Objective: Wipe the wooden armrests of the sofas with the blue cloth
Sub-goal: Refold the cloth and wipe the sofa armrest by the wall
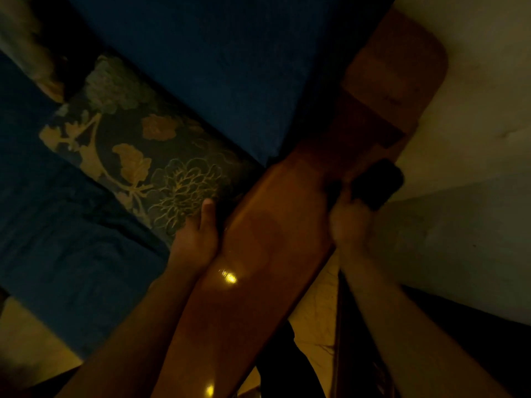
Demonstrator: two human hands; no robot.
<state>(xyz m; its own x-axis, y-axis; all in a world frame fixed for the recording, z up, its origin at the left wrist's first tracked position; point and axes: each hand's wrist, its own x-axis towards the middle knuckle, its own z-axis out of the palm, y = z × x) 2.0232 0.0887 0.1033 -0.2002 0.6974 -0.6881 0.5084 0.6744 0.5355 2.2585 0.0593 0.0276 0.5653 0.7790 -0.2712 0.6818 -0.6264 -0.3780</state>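
Dim light, heavy blur on right side. Wooden armrest (258, 239) runs near-to-far through middle of view, glossy, lamp glare near end. Left hand (198, 239) flat against armrest's left edge, fingers together, thumb up beside floral cushion (143, 156); steadying, holding nothing. Right hand (349, 225) blurred at right edge, closed round dark bundle (376, 182), likely blue cloth; colour unreadable. Advice: press cloth flat, long strokes along grain, cover rounded far end and both edges.
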